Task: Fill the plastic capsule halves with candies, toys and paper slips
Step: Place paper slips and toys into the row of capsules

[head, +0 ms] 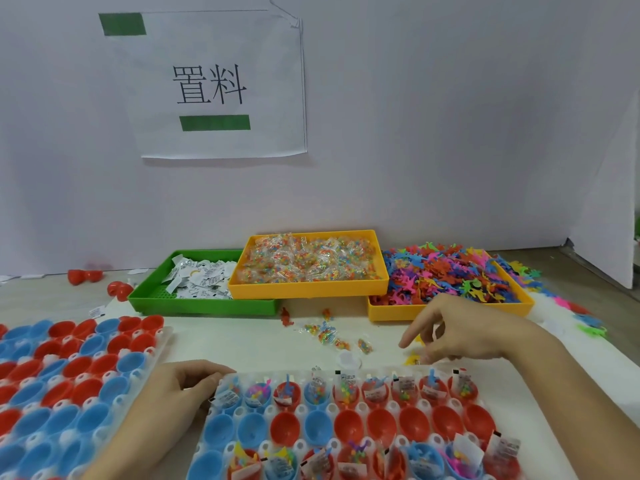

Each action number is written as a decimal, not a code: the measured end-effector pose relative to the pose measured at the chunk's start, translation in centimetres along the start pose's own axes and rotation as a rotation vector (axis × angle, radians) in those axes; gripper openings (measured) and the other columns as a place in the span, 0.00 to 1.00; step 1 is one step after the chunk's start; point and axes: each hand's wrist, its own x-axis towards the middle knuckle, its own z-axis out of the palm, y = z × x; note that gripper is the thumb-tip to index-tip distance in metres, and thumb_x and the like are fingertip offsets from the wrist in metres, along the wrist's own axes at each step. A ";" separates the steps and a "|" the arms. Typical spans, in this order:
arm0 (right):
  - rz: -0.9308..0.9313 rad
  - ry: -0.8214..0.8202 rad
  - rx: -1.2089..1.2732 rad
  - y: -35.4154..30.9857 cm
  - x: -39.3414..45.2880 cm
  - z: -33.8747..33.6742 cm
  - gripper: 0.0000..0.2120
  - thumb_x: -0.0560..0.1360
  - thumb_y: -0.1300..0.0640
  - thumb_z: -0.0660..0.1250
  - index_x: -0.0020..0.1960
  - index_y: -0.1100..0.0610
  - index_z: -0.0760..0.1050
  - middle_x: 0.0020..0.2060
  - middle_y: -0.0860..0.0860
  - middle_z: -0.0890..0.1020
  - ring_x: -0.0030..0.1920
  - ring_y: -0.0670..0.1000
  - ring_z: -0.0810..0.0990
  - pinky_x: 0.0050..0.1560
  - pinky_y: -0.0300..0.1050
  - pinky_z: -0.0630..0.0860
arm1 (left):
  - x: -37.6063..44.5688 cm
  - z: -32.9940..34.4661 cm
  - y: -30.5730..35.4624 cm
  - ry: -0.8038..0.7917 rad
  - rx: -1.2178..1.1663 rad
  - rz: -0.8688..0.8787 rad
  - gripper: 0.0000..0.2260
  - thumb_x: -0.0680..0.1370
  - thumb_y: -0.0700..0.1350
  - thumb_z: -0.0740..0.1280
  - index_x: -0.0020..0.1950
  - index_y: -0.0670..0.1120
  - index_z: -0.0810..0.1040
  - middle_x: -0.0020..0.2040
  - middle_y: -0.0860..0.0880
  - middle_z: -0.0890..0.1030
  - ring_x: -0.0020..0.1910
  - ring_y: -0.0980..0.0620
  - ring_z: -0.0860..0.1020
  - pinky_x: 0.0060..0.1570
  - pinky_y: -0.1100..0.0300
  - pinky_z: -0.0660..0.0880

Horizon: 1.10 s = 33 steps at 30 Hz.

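On the white holder tray [346,408] nearest the person, the far row of capsule halves [349,393] already carries candy packets, small toys and paper slips, and so does the near row at the bottom edge; the middle row of red and blue halves [349,427] lies empty. A second holder [69,382] to the left is wholly unfilled. The left hand [180,393] steadies the tray's far corner, fingers curled against its edge. The right hand [460,332] hovers over the table with fingers loosely bent, possibly pinching a yellow toy [414,358], though blur makes that uncertain. Supplies wait behind: slips [201,278], candies [308,259], toys [450,275]
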 end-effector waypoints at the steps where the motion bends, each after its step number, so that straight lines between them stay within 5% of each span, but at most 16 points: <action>1: 0.006 0.001 -0.019 0.0 0.1 0.2 0.13 0.70 0.55 0.79 0.47 0.37 0.85 0.36 0.45 0.79 0.28 0.39 0.75 0.34 0.34 0.74 | 0.0 0.0 0.1 -0.003 0.003 -0.001 0.14 0.80 0.34 0.64 0.42 0.43 0.87 0.33 0.47 0.85 0.26 0.59 0.78 0.25 0.70 0.71; 5: 0.035 0.045 -0.086 0.0 0.6 0.9 0.07 0.70 0.51 0.79 0.43 0.39 0.85 0.36 0.43 0.79 0.32 0.40 0.77 0.38 0.39 0.77 | -0.1 0.1 0.2 -0.007 -0.022 -0.008 0.13 0.80 0.33 0.64 0.41 0.41 0.86 0.30 0.46 0.83 0.22 0.59 0.75 0.22 0.70 0.69; 13: 0.024 0.209 -0.168 0.3 1.0 0.9 0.04 0.74 0.51 0.75 0.40 0.46 0.83 0.31 0.45 0.78 0.28 0.39 0.73 0.31 0.35 0.70 | -0.1 0.2 0.1 -0.008 -0.016 -0.021 0.14 0.80 0.32 0.64 0.39 0.41 0.86 0.27 0.46 0.80 0.21 0.56 0.73 0.21 0.69 0.67; 19: 0.041 0.215 -0.163 0.1 0.8 0.6 0.06 0.75 0.54 0.74 0.40 0.46 0.82 0.31 0.45 0.78 0.27 0.36 0.75 0.28 0.32 0.69 | 0.0 0.3 0.1 -0.003 0.010 -0.032 0.11 0.81 0.36 0.63 0.46 0.42 0.86 0.39 0.44 0.86 0.35 0.50 0.84 0.32 0.65 0.77; 21: 0.072 0.225 -0.159 0.2 0.8 0.4 0.02 0.74 0.54 0.75 0.45 0.48 0.83 0.31 0.45 0.79 0.27 0.38 0.77 0.28 0.32 0.70 | -0.1 0.3 -0.1 -0.002 -0.025 -0.054 0.12 0.82 0.36 0.61 0.48 0.40 0.85 0.41 0.42 0.86 0.41 0.43 0.85 0.43 0.53 0.81; 23: 0.102 0.209 -0.177 0.2 0.7 0.4 0.11 0.73 0.53 0.77 0.54 0.54 0.84 0.31 0.46 0.80 0.26 0.42 0.80 0.29 0.32 0.70 | -0.2 0.3 -0.1 -0.012 -0.076 -0.093 0.14 0.83 0.37 0.60 0.46 0.40 0.86 0.43 0.38 0.85 0.45 0.36 0.84 0.51 0.43 0.79; 27: 0.173 0.168 -0.207 -0.1 0.4 0.5 0.22 0.69 0.50 0.80 0.60 0.54 0.81 0.37 0.48 0.81 0.29 0.46 0.83 0.35 0.39 0.75 | -0.6 0.3 0.0 0.006 -0.109 -0.102 0.18 0.83 0.40 0.61 0.39 0.47 0.87 0.36 0.41 0.84 0.24 0.53 0.77 0.23 0.64 0.70; 30: 0.185 0.191 -0.211 -0.2 0.4 0.6 0.13 0.69 0.51 0.80 0.50 0.50 0.80 0.39 0.47 0.79 0.29 0.46 0.83 0.33 0.39 0.75 | -0.7 0.4 0.1 0.030 -0.044 -0.078 0.16 0.81 0.46 0.65 0.38 0.57 0.86 0.27 0.50 0.80 0.22 0.57 0.73 0.27 0.61 0.68; 33: 0.161 0.206 -0.223 -0.1 0.5 0.7 0.06 0.72 0.53 0.77 0.41 0.50 0.80 0.35 0.47 0.81 0.29 0.45 0.83 0.32 0.37 0.75 | -0.5 0.4 0.0 0.024 -0.024 -0.089 0.15 0.81 0.47 0.65 0.39 0.50 0.87 0.27 0.49 0.80 0.21 0.57 0.72 0.24 0.63 0.67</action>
